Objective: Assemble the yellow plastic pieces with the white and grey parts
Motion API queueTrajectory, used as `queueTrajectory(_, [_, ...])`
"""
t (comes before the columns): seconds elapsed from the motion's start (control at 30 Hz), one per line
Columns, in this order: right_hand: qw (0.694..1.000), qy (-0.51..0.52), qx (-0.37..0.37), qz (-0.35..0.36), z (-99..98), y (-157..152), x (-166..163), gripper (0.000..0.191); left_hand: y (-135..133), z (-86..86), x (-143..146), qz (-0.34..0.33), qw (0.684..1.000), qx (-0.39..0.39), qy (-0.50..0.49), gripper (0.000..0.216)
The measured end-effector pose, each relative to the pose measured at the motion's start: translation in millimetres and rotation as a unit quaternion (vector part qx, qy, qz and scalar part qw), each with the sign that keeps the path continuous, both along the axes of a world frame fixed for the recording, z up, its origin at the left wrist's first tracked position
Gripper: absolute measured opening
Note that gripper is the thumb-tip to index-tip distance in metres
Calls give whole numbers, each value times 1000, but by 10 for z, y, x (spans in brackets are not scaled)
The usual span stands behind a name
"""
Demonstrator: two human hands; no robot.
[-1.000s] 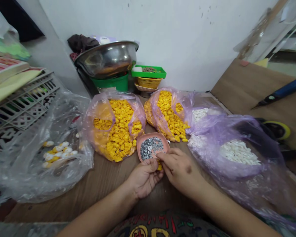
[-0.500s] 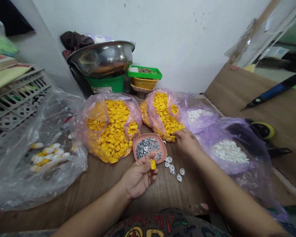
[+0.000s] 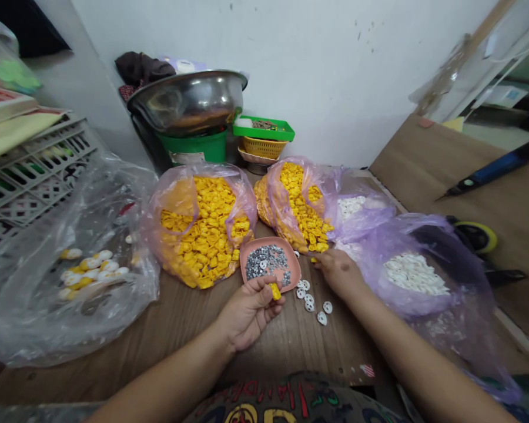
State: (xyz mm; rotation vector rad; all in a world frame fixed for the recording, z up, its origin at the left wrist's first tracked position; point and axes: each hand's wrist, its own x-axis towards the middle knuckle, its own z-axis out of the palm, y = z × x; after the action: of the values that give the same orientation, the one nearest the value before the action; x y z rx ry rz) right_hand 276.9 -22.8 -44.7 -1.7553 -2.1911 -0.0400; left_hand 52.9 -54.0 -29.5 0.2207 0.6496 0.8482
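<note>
My left hand (image 3: pixel 253 311) pinches a small yellow plastic piece (image 3: pixel 275 291) between thumb and fingertips, in front of a pink dish (image 3: pixel 294 282) of small grey metal bits. At the mouth of the right-hand purple bag, my right hand (image 3: pixel 340 271) has its fingertips closed on another yellow piece (image 3: pixel 314 259), which they partly cover. Yellow pieces (image 3: pixel 306 220) fill that bag. A second bag of yellow pieces (image 3: pixel 211 235) stands left of the dish. Several white oval pieces with holes (image 3: pixel 309 302) lie loose on the table between my hands.
Purple bags with white pieces (image 3: pixel 417 273) lie to the right. On the left, a clear bag (image 3: pixel 127 317) holds yellow-and-white pieces (image 3: pixel 90 271). Behind stand a metal basin (image 3: pixel 189 103) and stacked trays (image 3: pixel 264 134). A blue electric screwdriver (image 3: pixel 489 170) hangs at right.
My right fingers have come slightly down from the bag's pile, with a yellow piece at their tips. My left hand keeps its yellow piece, now turned a little. The view has shifted slightly.
</note>
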Motion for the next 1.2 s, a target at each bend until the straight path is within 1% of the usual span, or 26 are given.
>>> queueTrajectory(0.1, [998, 9, -21, 60, -29, -130, 37, 22, 3, -6, -2, 2, 1000, -4, 2, 21])
queueTrajectory(0.17, [996, 35, -18, 77, -27, -180, 76, 23, 4, -8, -2, 1, 1000, -5, 4, 21])
queueTrajectory(0.3, [995, 82, 13, 47, 15, -169, 122, 22, 2, -14, -1, 0, 1000, -7, 14, 17])
queueTrajectory(0.43, [991, 97, -46, 84, -7, -94, 101, 33, 5, -21, -8, -3, 1000, 1, 21, 14])
queueTrajectory(0.5, [990, 100, -62, 82, -34, -71, 89, 31, 6, -23, -11, -1, 1000, 3, 19, 14])
queueTrajectory(0.6, [989, 111, -54, 75, -1, -88, 47, 21, 5, -31, -7, -1, 1000, 4, 13, 13])
queueTrajectory(0.7, [976, 193, -16, 100, 158, -179, -89, 15, 5, -44, -3, -13, 1000, -1, 5, 13])
queueTrajectory(0.8, [945, 282, 22, 163, 353, -296, -311, 17, 8, -55, -5, -19, 1000, 6, -4, 17])
queueTrajectory(0.9, [927, 328, 47, 177, 457, -369, -531, 18, 5, -56, -7, -24, 999, 26, -16, 26])
queueTrajectory(0.97, [925, 341, 33, 167, 462, -387, -644, 15, -2, -54, -3, -23, 999, 35, -27, 29])
queueTrajectory(1.03, [930, 335, 18, 153, 439, -398, -723, 13, -12, -53, 6, -14, 998, 41, -36, 28])
queueTrajectory(1.1, [939, 314, 27, 141, 412, -413, -764, 13, -18, -54, 16, -1, 998, 44, -39, 26])
queueTrajectory(1.2, [947, 280, 44, 151, 395, -447, -768, 19, -17, -59, 27, 22, 998, 41, -37, 25])
